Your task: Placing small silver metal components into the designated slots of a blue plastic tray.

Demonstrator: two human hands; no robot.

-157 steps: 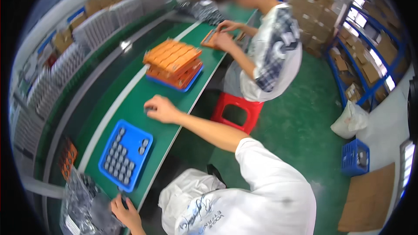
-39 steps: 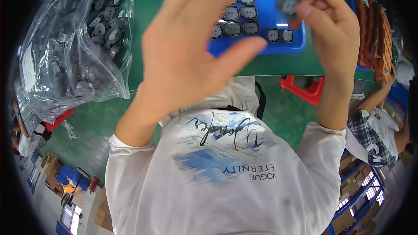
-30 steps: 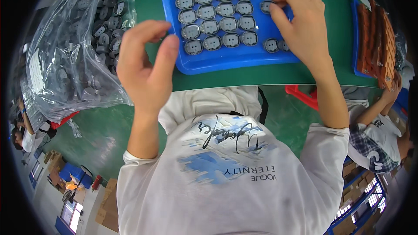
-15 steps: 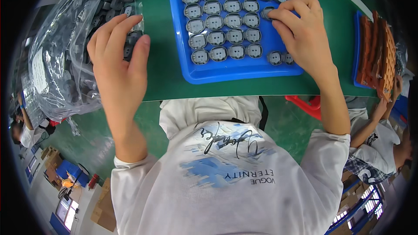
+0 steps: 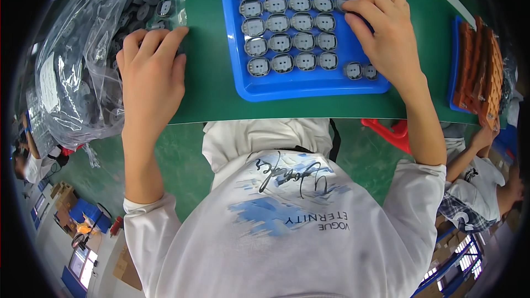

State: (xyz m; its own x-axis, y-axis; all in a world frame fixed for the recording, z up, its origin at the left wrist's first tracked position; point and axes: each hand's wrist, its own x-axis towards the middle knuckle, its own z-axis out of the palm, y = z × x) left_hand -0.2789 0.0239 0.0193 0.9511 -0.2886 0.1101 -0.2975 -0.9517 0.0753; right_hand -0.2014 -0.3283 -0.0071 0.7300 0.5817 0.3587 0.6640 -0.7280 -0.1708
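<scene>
R hand (image 5: pixel 383 36) had thumb & index pinched on a grey oval plastic part (image 5: pixel 340 3), low in the blue rect. plastic tray (image 5: pixel 284 89), nr tray's far R corner. Matching grey parts (image 5: pixel 302 21) sat in rows from tray's L edge; 2 loose ones (image 5: pixel 353 70) lay at its near R corner. L hand (image 5: pixel 152 74), fingers bent, was at the R side of a clear plastic bag (image 5: pixel 77 107) of grey parts, on the green tabletop (image 5: pixel 210 88) L of tray; couldn't tell if it gripped anything.

Rounded grey parts (image 5: pixel 304 41) in rows in a blue tray (image 5: pixel 303 89), others in a clear bag (image 5: pixel 98 85).
</scene>
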